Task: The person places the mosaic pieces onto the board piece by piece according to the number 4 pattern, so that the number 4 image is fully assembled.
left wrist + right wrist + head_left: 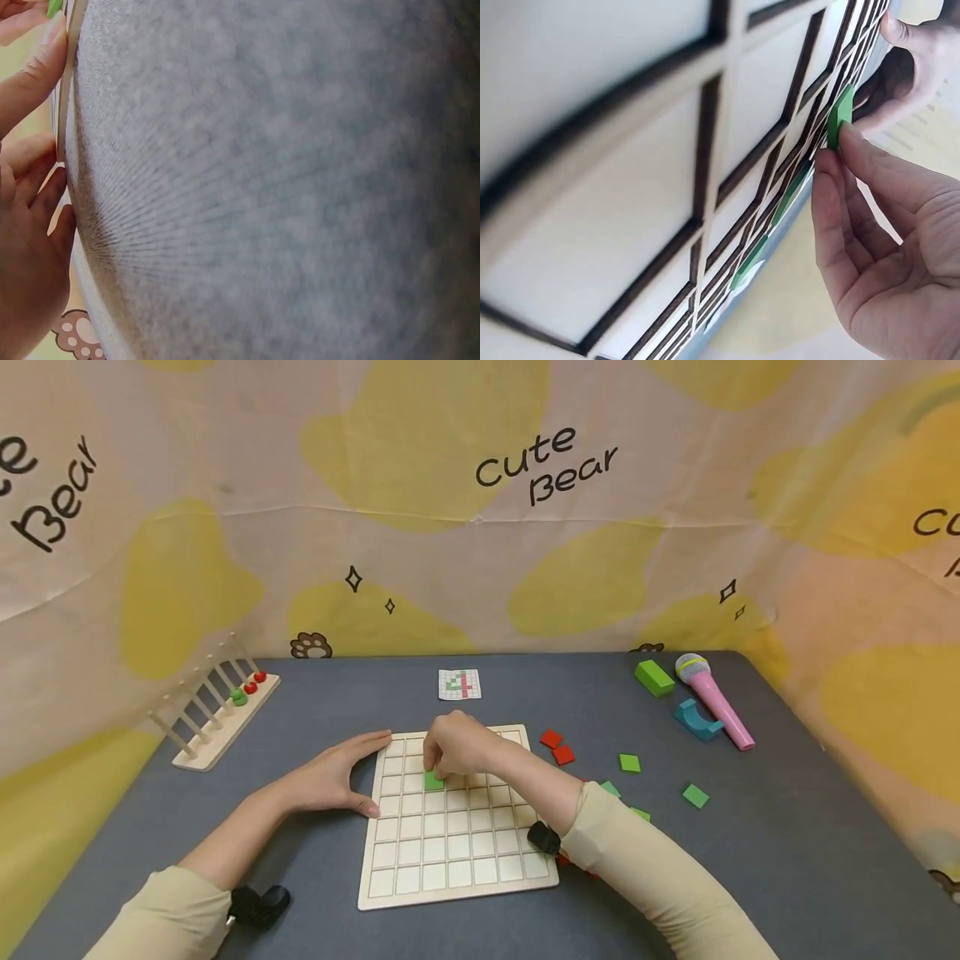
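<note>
A pale wooden grid board (pixel 457 870) lies on the table. With thumb and fingertips my right hand (pixel 461 745) pinches a green square tile (pixel 433 781) over the upper left cells of the grid. From the right wrist view, that pinched tile (pixel 840 116) is tilted at the board's surface, and two more green tiles, one green tile (pixel 791 191) and another (pixel 750 262), sit in cells beyond, hidden by my hand in the head view. My left hand (pixel 322 781) rests along the board's left edge, fingers extended to the top corner and thumb touching lower down.
Loose red tiles (pixel 562 754) and green tiles (pixel 629 763) lie right of the board, some partly behind my right forearm. A pattern card (pixel 459 685) lies behind it. At left stands a peg rack (pixel 225 718); at right are a green block (pixel 654 678), blue arch (pixel 697 721) and pink microphone (pixel 716 702).
</note>
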A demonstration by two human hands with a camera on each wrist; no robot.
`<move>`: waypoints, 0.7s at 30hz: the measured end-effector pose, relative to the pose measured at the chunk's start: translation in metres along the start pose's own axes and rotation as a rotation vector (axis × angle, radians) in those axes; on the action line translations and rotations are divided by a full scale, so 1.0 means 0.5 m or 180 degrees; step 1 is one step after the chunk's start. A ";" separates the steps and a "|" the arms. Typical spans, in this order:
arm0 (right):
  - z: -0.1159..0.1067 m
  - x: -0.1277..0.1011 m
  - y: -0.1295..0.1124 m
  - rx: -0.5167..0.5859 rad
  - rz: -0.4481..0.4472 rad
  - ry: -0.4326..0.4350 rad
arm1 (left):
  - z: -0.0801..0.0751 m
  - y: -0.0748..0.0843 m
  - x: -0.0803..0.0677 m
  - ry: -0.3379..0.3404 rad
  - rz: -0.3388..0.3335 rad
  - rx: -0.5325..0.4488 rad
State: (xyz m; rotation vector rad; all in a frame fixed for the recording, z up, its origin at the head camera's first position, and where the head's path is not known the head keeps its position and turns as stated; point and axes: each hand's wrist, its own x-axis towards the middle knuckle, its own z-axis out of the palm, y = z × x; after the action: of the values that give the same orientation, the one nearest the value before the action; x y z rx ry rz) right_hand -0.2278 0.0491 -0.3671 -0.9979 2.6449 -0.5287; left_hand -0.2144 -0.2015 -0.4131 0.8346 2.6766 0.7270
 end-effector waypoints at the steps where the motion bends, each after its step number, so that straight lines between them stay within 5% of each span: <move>1: 0.000 -0.001 0.000 -0.0004 0.0013 -0.0001 | 0.000 0.000 0.000 -0.0010 -0.0005 -0.0005; 21: -0.013 -0.009 -0.006 -0.0098 -0.0015 0.0008 | -0.001 0.005 -0.003 0.0015 -0.0014 -0.0006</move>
State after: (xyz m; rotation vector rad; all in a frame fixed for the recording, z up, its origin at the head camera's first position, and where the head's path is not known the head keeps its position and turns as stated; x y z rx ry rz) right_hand -0.2252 0.0517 -0.3598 -1.0132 2.6612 -0.4918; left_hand -0.2123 -0.2008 -0.4115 0.8273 2.6807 0.7312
